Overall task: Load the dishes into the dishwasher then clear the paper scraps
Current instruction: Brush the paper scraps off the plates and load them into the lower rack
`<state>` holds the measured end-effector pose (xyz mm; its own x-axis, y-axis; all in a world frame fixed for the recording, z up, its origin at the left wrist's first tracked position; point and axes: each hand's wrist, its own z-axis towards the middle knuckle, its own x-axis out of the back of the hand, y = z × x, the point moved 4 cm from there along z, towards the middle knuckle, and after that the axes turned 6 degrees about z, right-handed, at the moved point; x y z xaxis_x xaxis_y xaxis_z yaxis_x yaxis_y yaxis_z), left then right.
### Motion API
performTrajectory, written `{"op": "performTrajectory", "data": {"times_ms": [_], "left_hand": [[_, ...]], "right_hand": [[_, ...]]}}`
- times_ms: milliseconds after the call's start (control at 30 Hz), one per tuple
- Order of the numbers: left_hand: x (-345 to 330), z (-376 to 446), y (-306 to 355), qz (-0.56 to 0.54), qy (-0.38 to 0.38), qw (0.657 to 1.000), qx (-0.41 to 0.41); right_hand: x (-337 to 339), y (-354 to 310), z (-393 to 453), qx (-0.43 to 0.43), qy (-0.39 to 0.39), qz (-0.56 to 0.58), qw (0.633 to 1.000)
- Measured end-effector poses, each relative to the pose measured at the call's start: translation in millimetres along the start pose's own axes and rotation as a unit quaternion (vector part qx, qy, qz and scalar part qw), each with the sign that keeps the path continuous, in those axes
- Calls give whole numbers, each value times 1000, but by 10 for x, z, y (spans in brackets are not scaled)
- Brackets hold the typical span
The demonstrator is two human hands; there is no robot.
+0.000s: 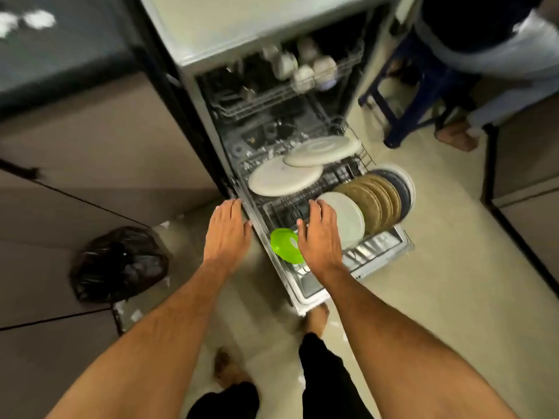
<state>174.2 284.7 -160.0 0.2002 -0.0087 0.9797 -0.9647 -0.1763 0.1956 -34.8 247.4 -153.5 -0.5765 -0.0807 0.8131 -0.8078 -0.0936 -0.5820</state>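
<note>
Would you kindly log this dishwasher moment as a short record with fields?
left hand: fingers straight, at the left edge of the lower rack
right hand: open, over the rack beside the green bowl
upright plates: row at the rack's right
flat white plates: two, overlapping, at the rack's back
upper rack: holds cups
floor: black rubbish bag

Glossy green plastic bowl [286,245]; wire metal rack [302,204].

Both arms outstretched; left hand [227,230], right hand [320,234] flat, fingers straight.
</note>
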Motion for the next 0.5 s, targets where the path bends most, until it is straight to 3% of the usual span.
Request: {"op": "performTrajectory", "data": {"times_ms": [167,300,367,433,500], "left_hand": [[1232,-355,-876,68,71,995,36],[2048,-543,-1553,85,138,983,83],[2660,-863,-2132,92,182,970,130],[2787,-787,-2259,85,168,972,141],[3202,-1008,-2670,85,193,959,188]], "right_hand": [[164,-1439,-100,155,10,-44,987],[212,-2432,-104,216,9,-75,973],[235,-3317,-226,299,17,-86,950],[194,-3428,-82,277,9,-88,957],[172,-3990,-108,334,21,-85,938]]}}
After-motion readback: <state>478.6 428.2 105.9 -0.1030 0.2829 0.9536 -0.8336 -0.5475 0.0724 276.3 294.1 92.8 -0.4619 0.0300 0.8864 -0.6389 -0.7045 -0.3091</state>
